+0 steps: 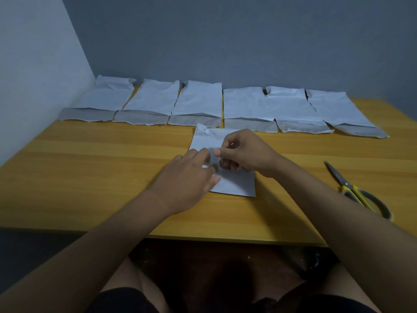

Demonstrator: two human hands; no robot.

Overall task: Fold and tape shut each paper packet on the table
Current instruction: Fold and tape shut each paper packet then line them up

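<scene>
A white paper packet (235, 185) lies flat on the wooden table (90, 172) in front of me, its far end crumpled. Both hands are over it. My right hand (244, 152) has its fingers curled round what looks like a small roll of clear tape (225, 164). My left hand (191, 175) meets it from the left and pinches a short translucent tape strip (212, 154) between the two hands. Much of the packet's middle is hidden under my hands. Several more white packets (198, 102) lie in a row along the table's far edge, each with its near end folded.
Yellow-handled scissors (358, 195) lie at the right, blades pointing away from me. A grey wall closes off the back and a pale wall (33, 75) the left. The table's front edge (225, 239) runs just above my knees.
</scene>
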